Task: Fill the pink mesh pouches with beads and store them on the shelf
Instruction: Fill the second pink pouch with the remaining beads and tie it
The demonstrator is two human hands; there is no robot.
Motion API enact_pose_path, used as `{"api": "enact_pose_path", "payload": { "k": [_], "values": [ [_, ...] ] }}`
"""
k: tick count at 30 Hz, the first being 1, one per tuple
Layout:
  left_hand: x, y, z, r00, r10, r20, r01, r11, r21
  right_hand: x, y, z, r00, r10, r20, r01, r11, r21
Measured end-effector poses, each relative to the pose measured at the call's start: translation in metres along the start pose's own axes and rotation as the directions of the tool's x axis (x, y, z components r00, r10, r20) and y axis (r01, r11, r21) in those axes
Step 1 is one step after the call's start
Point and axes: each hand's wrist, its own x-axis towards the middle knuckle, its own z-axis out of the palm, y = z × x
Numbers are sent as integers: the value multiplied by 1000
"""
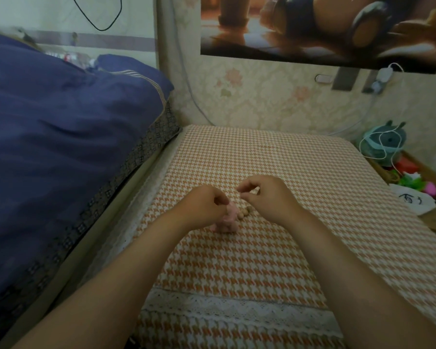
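A small pink mesh pouch (229, 217) stands on the orange houndstooth table cover (275, 248), near its middle. My left hand (207, 205) pinches the top of the pouch with curled fingers. A few tan beads (244, 213) lie on the cover just right of the pouch. My right hand (264, 195) hovers above the beads, thumb and forefinger pinched together; whether a bead sits between them is too small to tell. No shelf shows.
A bed with a dark blue quilt (61, 147) runs along the left side. The wallpapered wall (275, 104) closes the far edge. At the right, a box (413, 177) holds a teal plush, white cables and bright toys. A lace trim (237, 306) marks the near edge.
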Motion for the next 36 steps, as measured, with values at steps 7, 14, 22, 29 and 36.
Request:
{"api": "enact_pose_path", "payload": {
  "k": [7,14,22,29,36],
  "values": [
    [2,-1,1,998,14,-59,-12,1000,23,10,30,15,978,155,137,-117,960,-254],
    [6,-9,6,998,16,-68,-17,1000,-6,17,37,38,971,161,178,-75,909,-410],
    [9,-13,7,997,47,-60,-46,999,25,17,25,29,995,100,11,-100,993,-57],
    [10,-16,7,997,60,-44,-59,998,11,7,-16,13,995,-89,40,82,986,148],
    [11,-21,9,998,42,-52,-44,998,-43,-3,-17,16,994,-89,67,87,996,28]
  ]
}}
